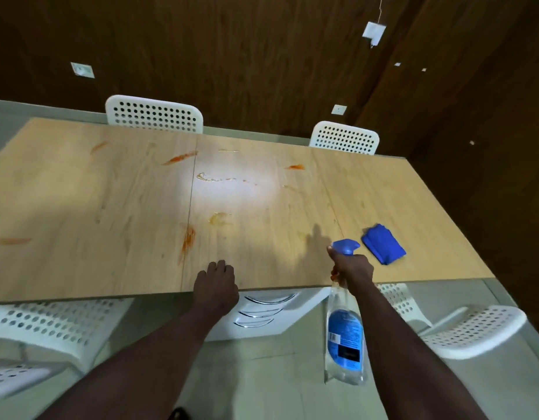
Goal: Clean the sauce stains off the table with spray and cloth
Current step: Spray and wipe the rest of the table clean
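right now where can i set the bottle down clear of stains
Bare wood at the near edge between left hand and right hand, and beyond the blue cloth toward the far-right corner. Centre and left: sauce stains.

Single head-worn view, wide-angle, looked forward and down from just above the near edge of the bench (pixel 262 207). Close in: bench spanned the frame's middle, wood wall (pixel 231 56) toward 12 o'clock, floor (pixel 262 374) at 6 o'clock. Straight lines bowed near the frame edges.
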